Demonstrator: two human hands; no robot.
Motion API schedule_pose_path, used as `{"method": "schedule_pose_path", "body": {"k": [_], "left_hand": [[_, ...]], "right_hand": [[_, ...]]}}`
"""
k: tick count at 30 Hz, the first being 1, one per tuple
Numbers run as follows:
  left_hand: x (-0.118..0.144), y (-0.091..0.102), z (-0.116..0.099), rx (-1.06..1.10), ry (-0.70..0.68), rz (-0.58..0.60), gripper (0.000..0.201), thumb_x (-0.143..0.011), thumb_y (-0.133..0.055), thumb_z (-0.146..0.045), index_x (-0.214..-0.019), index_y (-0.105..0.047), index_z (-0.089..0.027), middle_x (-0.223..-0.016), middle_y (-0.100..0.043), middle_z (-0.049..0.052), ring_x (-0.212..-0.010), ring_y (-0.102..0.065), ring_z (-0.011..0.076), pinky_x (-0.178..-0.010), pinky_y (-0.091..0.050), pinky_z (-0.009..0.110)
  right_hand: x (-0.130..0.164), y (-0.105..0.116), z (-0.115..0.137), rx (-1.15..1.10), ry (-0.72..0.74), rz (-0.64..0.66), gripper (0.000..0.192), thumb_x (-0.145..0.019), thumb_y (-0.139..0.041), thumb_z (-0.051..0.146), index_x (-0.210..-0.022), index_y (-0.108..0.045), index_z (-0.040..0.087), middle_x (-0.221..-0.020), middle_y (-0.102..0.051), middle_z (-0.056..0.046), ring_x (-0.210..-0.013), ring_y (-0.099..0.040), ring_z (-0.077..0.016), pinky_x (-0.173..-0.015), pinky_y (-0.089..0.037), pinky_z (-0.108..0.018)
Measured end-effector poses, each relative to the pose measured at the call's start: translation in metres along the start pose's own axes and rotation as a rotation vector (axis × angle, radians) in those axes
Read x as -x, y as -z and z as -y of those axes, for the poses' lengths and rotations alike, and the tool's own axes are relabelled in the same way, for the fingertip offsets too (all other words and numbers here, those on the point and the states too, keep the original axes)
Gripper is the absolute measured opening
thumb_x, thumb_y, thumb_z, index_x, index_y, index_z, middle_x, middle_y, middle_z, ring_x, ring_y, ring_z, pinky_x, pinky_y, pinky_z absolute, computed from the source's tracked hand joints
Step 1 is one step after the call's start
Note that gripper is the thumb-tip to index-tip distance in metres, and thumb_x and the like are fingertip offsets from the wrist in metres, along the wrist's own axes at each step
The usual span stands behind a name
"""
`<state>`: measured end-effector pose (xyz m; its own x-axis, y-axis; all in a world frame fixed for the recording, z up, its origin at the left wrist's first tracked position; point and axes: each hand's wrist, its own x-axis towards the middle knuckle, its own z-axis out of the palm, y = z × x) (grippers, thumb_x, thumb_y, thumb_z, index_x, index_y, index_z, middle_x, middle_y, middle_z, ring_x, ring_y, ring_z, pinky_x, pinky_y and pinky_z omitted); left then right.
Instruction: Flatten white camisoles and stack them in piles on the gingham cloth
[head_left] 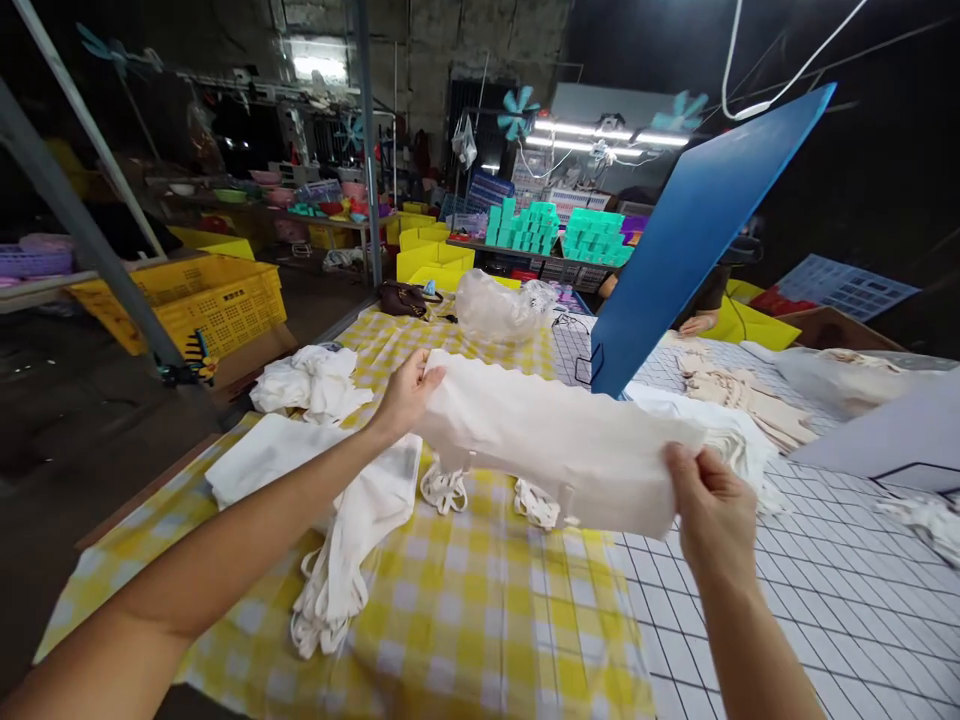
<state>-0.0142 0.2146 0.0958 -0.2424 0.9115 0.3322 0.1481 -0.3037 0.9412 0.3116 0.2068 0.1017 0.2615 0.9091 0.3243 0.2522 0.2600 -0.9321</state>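
Observation:
A white strip-like cloth garment (555, 430) with a wavy upper edge is stretched out between my two hands, above the table. My left hand (409, 395) pinches its upper left corner. At its other end, my right hand (712, 495) grips the right edge between thumb and fingers. Below the garment, two small bundles of white straps (445, 487) show; whether they join it, I cannot tell. A stack of similar white garments (367, 500) lies at the left, its straps trailing toward me. Behind that stack is a crumpled white heap of cloth (311, 383).
A yellow checked cloth (480, 600) covers the table's left part, a white grid cloth (712, 610) the right. A tall blue board (697, 220) leans beyond my right hand. Farther back are a clear plastic bag (499, 305), beige garments (739, 395) and another person's hand (699, 322).

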Motion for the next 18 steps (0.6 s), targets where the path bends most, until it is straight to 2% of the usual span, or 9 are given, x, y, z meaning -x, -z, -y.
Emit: {"method": "schedule_pose_path", "body": {"k": [3,5,8,10,12,15,16,18], "left_hand": [[0.038,0.012,-0.037,0.121,0.059,0.062,0.032,-0.072,-0.059,-0.045,-0.085,-0.044,-0.020,-0.058,-0.054,-0.005,-0.048,-0.051,0.0099,-0.047,-0.039,0.019],[0.063,0.019,-0.056,0.177,0.114,0.113,0.035,-0.071,-0.061,-0.046,-0.085,-0.043,-0.020,-0.061,-0.056,-0.004,-0.049,-0.054,0.0103,-0.048,-0.041,0.019],[0.093,0.023,-0.064,0.221,0.189,0.174,0.037,-0.069,-0.063,-0.046,-0.086,-0.044,-0.019,-0.065,-0.059,-0.003,-0.054,-0.056,0.0111,-0.052,-0.044,0.021],[0.106,0.021,-0.050,0.194,0.244,0.194,0.035,-0.071,-0.060,-0.046,-0.087,-0.046,-0.019,-0.066,-0.060,-0.002,-0.056,-0.057,0.0118,-0.053,-0.044,0.021],[0.113,0.014,-0.024,0.033,0.303,0.184,0.026,-0.077,-0.054,-0.041,-0.088,-0.047,-0.018,-0.066,-0.059,-0.002,-0.058,-0.057,0.0130,-0.053,-0.043,0.021],[0.121,-0.004,0.025,-0.488,0.379,0.152,0.012,-0.082,-0.047,-0.024,-0.091,-0.051,-0.016,-0.068,-0.059,0.001,-0.065,-0.058,0.0162,-0.057,-0.041,0.024],[0.124,-0.011,0.039,-0.646,0.382,0.169,0.015,-0.082,-0.045,-0.019,-0.095,-0.051,-0.016,-0.072,-0.060,0.003,-0.070,-0.059,0.0177,-0.061,-0.042,0.025],[0.136,-0.023,0.058,-0.868,0.282,0.218,0.025,-0.082,-0.041,-0.011,-0.106,-0.049,-0.013,-0.087,-0.062,0.009,-0.082,-0.059,0.0202,-0.070,-0.043,0.029]], "right_hand": [[0.028,0.025,0.025,-0.048,-0.143,-0.003,0.044,-0.065,-0.067,0.049,-0.093,-0.065,0.015,-0.065,-0.056,-0.001,-0.053,-0.045,-0.0096,-0.040,-0.036,-0.018],[0.045,0.042,0.033,-0.097,-0.249,0.001,0.046,-0.060,-0.071,0.048,-0.094,-0.065,0.017,-0.069,-0.059,-0.003,-0.057,-0.050,-0.0120,-0.042,-0.041,-0.020],[0.063,0.063,0.029,-0.112,-0.396,0.057,0.047,-0.055,-0.074,0.047,-0.092,-0.066,0.020,-0.074,-0.062,-0.004,-0.059,-0.055,-0.0154,-0.043,-0.044,-0.023],[0.069,0.069,0.016,-0.064,-0.472,0.140,0.045,-0.054,-0.073,0.047,-0.089,-0.065,0.020,-0.074,-0.063,-0.004,-0.058,-0.055,-0.0164,-0.043,-0.044,-0.025],[0.070,0.066,-0.006,0.057,-0.495,0.222,0.042,-0.056,-0.070,0.049,-0.084,-0.065,0.019,-0.070,-0.062,-0.003,-0.056,-0.053,-0.0162,-0.043,-0.042,-0.025],[0.069,0.050,-0.051,0.369,-0.416,0.287,0.037,-0.059,-0.061,0.050,-0.071,-0.063,0.015,-0.057,-0.056,-0.002,-0.052,-0.048,-0.0156,-0.044,-0.036,-0.026],[0.070,0.044,-0.066,0.485,-0.360,0.299,0.034,-0.061,-0.057,0.048,-0.069,-0.062,0.015,-0.055,-0.055,-0.002,-0.053,-0.048,-0.0161,-0.047,-0.036,-0.027],[0.075,0.034,-0.093,0.705,-0.257,0.284,0.035,-0.063,-0.053,0.045,-0.079,-0.063,0.015,-0.061,-0.057,-0.004,-0.059,-0.050,-0.0184,-0.053,-0.036,-0.029]]}}
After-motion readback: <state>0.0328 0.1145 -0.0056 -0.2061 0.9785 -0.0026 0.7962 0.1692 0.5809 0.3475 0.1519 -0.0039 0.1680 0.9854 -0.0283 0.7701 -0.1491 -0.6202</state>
